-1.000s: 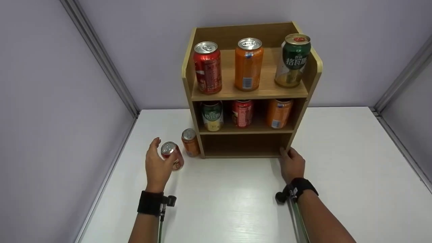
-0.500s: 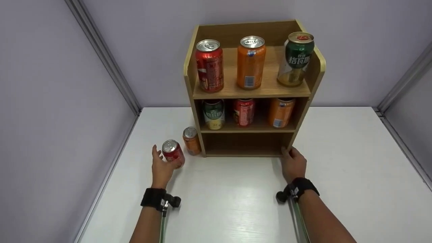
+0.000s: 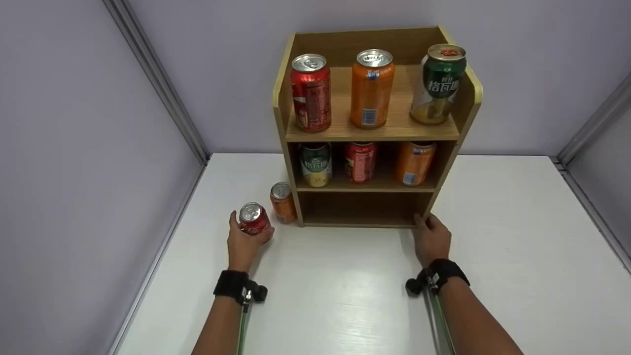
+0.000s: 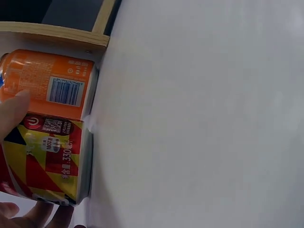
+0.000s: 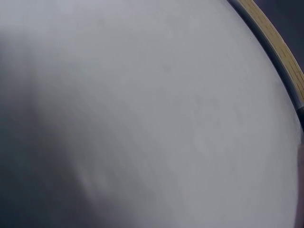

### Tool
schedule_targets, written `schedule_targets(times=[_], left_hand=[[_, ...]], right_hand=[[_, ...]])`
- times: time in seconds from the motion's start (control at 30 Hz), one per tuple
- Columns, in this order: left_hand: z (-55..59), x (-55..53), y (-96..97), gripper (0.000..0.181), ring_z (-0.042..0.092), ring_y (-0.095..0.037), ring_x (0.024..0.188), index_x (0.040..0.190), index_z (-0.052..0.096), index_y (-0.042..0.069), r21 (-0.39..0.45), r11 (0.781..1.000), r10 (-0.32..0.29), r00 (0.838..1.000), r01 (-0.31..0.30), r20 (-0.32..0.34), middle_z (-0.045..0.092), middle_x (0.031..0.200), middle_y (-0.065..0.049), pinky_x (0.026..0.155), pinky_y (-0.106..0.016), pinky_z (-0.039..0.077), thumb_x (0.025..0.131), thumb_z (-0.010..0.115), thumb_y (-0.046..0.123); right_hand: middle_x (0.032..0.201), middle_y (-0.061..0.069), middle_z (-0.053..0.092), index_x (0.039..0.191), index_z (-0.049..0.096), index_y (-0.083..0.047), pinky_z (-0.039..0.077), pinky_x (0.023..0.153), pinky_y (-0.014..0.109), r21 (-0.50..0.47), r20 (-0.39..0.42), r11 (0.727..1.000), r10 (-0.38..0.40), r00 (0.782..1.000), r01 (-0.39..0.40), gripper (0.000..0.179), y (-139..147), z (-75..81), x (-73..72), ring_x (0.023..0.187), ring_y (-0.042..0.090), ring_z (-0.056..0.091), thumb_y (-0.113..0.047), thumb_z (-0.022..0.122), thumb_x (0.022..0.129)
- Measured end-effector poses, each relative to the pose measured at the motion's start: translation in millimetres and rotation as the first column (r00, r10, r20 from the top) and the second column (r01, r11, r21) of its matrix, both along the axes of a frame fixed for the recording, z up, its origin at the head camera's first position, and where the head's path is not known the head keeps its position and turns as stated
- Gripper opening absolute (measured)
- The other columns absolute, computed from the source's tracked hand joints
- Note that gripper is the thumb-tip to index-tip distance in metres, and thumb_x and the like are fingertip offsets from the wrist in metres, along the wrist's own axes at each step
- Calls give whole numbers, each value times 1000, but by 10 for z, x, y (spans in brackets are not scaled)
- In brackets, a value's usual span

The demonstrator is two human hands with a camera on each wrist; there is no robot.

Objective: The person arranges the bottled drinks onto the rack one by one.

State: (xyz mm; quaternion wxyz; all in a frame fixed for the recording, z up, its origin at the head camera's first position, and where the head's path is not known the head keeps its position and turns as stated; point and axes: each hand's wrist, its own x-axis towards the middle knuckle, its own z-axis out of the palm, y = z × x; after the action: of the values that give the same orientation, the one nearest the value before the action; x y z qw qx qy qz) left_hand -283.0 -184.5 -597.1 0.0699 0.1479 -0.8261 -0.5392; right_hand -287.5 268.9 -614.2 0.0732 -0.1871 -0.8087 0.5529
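My left hand grips a red soda can that stands on the table left of the small wooden shelf. In the left wrist view, the thumb lies along one side of the red can and the fingers bend round the opposite side. An orange can is right beside it, close to the shelf's left panel. At the shelf's lower right corner, my right hand pinches the side panel's front edge. The right wrist view shows mostly tabletop, with little of that hand.
On the top shelf stand a red can, an orange can and a green can. The middle shelf holds a green can, a red can and an orange can. Pale walls border the white table.
My left hand has moved in from the left, and its thumb and fingers have closed round the red can. My right hand stays at the shelf's corner. The head view has shifted slightly.
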Motion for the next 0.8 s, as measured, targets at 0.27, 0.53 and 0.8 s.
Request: schedule_targets(times=[0.27,0.53,0.8], left_hand=[[-9,50,10,71,64,-38,129,134,60,-6,-22,999,-29,992,27,-120,68,133,-23,114,-50,49,76,94,19],[9,126,55,84,48,-42,146,143,38,-1,-10,1000,11,1000,-11,17,51,152,-27,122,-55,40,81,88,25],[26,133,-7,82,45,-42,149,148,42,0,-17,997,-76,997,76,29,52,155,-24,125,-56,36,83,87,21]], right_hand=[[151,11,62,155,54,-18,46,111,45,-10,1,1000,-3,1000,3,65,2,22,21,140,28,57,-60,48,105],[152,10,62,154,54,-18,46,113,46,-18,7,1000,-14,1000,14,65,12,18,-7,143,28,56,-60,50,105],[151,9,62,153,56,-18,46,114,46,-19,9,1000,-16,1000,16,65,12,-14,-29,143,27,56,-60,51,104]])
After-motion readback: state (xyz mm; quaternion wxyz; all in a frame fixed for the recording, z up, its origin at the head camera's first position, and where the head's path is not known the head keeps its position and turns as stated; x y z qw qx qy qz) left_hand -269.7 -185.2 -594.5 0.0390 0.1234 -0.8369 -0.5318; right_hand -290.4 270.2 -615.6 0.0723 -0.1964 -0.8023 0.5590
